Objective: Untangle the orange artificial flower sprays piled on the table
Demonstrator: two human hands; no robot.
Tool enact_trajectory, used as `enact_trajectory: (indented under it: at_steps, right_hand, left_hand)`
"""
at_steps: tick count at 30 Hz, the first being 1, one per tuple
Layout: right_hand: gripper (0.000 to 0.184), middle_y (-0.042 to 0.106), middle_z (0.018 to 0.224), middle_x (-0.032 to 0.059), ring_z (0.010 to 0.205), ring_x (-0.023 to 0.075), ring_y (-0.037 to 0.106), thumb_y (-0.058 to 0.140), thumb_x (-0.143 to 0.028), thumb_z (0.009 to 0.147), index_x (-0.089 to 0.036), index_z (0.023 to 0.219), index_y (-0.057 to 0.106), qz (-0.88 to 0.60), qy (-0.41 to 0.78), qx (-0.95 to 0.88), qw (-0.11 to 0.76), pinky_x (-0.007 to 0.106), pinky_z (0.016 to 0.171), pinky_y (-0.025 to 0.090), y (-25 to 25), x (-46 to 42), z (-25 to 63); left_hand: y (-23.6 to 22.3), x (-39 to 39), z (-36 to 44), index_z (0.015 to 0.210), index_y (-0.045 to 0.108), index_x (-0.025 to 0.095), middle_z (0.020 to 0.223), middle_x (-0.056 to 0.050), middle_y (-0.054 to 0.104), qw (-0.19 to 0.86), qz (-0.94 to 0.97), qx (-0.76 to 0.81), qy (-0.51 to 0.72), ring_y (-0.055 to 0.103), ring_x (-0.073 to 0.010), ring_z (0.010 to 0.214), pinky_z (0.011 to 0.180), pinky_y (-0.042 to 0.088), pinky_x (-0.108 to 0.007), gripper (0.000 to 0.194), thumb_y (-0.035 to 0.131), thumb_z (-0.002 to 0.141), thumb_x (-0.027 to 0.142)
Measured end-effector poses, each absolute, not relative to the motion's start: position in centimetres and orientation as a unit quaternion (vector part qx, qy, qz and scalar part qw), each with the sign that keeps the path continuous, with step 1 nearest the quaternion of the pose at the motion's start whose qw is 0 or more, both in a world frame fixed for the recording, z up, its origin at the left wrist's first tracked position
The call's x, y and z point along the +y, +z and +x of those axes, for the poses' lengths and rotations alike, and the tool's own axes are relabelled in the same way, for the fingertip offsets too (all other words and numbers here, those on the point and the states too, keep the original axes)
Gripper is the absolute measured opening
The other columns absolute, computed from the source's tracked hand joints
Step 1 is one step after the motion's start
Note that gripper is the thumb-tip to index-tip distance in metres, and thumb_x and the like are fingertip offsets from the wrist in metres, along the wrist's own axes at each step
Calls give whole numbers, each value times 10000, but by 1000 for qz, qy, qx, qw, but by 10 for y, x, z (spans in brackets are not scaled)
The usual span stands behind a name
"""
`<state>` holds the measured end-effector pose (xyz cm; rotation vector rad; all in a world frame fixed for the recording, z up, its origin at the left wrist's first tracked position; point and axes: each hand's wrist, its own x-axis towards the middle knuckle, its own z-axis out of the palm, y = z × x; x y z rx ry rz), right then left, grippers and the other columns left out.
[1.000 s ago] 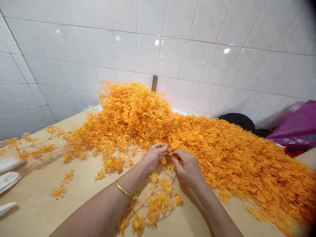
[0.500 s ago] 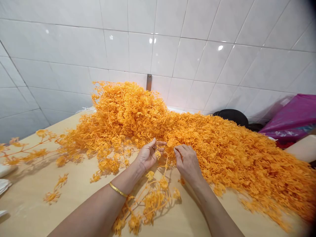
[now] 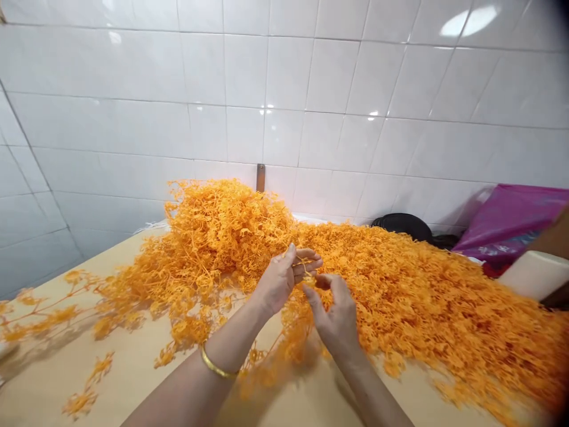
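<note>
At the near edge, a gold bracelet (image 3: 217, 366) is worn on the left forearm, and pale desk surface (image 3: 133, 373) is exposed around both arms. To the left, a small loose sprig (image 3: 80, 403) is lying on the desk, apart from the main mass. Between the forearms, below the hands, an orange artificial sprig (image 3: 297, 341) is seen hanging, blurred by motion; its lower end is partly hidden by the left forearm. Above it, the left hand (image 3: 282, 277) is turned partly palm-up, with fingers extended and loosely bent and the thumb raised; a thin stem is seen across the fingers, but whether it is pinched cannot be told. The right hand (image 3: 336, 314) is held just beside, thumb and forefinger curved toward each other at a small yellow-orange flower (image 3: 308, 279); whether a grip is closed on it cannot be told. Beyond the hands, a tall heap of orange sprigs (image 3: 222, 231) is piled at left center, with long stems (image 3: 57, 311) spread leftward. It is joined on the right by a lower, broader bank of orange blossoms (image 3: 427, 296). Farther back at right, a white block (image 3: 533, 274), a purple bag (image 3: 511, 219) and black round pieces (image 3: 402, 224) are noted. A metal strip (image 3: 261, 178) is fixed to the white tiled wall (image 3: 284, 77).
</note>
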<state>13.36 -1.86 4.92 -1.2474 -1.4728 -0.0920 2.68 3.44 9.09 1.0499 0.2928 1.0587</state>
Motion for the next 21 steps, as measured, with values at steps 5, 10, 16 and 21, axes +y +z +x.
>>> enact_trajectory:
  at_steps: [5,10,16,21]
  right_hand:
    - [185,502,729,33,706,158,450,435,-356,801,-182,737,450,-581,-54,-623,521,290,648,348,43,-12,140]
    - [282,453,592,5,589,137,400,295,-279,862,-190,612,391,-584,-103,-669,448,291,610,288,42,-11,143]
    - [310,408,526,-14,521,116,388,270,-267,862,-199,572,357,-514,2,-696,501,257,532,294,58,-31,133]
    - [252,395,535,-8,534,135,409,320,-278,839,-206,606,384,-558,-66,-603,566,270,532,322,68,-37,141]
  left_hand:
    - [81,23,40,857,634,111,937,-122,616,689,522,156,478,545,-226,947,813,394,-310,376,450,765,426]
    - [69,28,33,671,655,156,960,-80,614,549,614,199,531,523,-196,966,879,356,-275,95,585,684,219]
    - [53,48,11,548,597,177,1016,-87,594,513,630,209,544,488,-180,1033,907,334,-243,148,560,675,110]
    - [70,71,-7,666,593,161,826,-64,630,475,554,289,620,559,-194,906,810,422,-288,84,550,709,219]
